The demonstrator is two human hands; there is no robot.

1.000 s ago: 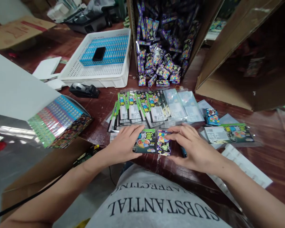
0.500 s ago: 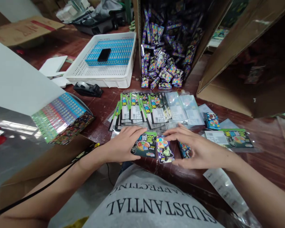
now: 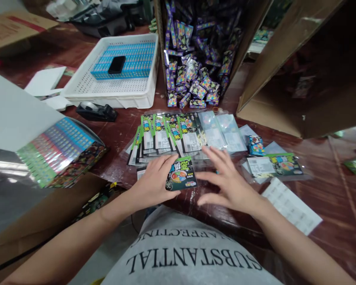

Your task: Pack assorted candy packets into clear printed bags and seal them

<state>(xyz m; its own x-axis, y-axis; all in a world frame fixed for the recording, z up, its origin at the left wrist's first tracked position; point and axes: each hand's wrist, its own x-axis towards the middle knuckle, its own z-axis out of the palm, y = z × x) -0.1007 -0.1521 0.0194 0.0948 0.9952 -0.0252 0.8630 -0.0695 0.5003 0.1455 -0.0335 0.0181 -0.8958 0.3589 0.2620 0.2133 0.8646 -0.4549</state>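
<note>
The green-and-black card pack (image 3: 180, 174) is pinched at its left edge by the left hand (image 3: 154, 183), just above the near edge of the table (image 3: 329, 166) and in front of the person's chest. Its printed face is up. The green title band lies at the far end, so the pack points away from the person. Its long axis seems to run near to far, leaning a little to the right, though the pack looks close to square here.

The right hand (image 3: 230, 186) is empty, with its fingers spread flat just right of the pack. Whether it touches the table cannot be told.

Just beyond the hands lies a fanned row of bagged packs (image 3: 169, 134), which I judge to be the finished share. Beside them are two clear labelled sleeves (image 3: 222, 130) that look unfilled. To the right are a small blue packet (image 3: 255, 145), another bagged pack (image 3: 274, 165) and a sheet of labels (image 3: 290, 206).

The carton of purple packets (image 3: 195, 59) behind is heaped, so most of the work appears to remain. Further left are a white basket tray (image 3: 148, 93) and a tape dispenser (image 3: 96, 112).
</note>
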